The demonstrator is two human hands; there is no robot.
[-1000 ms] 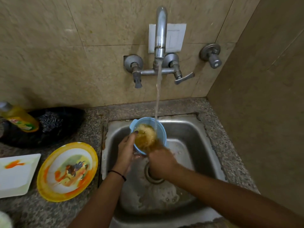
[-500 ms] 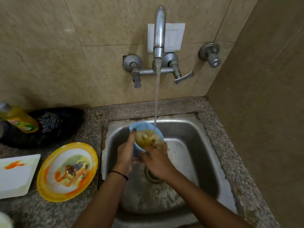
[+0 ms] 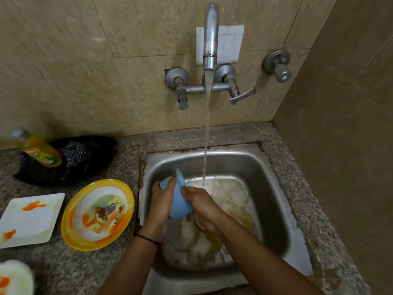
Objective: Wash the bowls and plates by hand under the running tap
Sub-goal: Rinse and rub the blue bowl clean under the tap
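A small blue bowl [image 3: 179, 201] is held over the steel sink [image 3: 263, 167], tipped so its outside faces me. My left hand [image 3: 160, 199] grips its left side and rim. My right hand [image 3: 202, 204] holds its right side, fingers curled under it. Water from the tap [image 3: 210, 37] falls just right of the bowl onto the sink floor, where brownish soapy water spreads. A soiled yellow-rimmed plate [image 3: 97, 213] and a stained white square plate [image 3: 29, 220] lie on the counter to the left.
A yellow dish soap bottle [image 3: 40, 151] and a steel scrubber [image 3: 75, 153] sit in a black dish [image 3: 100, 150] at the back left. Another soiled dish [image 3: 14, 277] shows at the bottom left corner. A tiled wall closes the right side.
The bowl has been tipped over and lowered away from the stream, emptying brownish water into the sink. Both hands moved down and slightly left with it.
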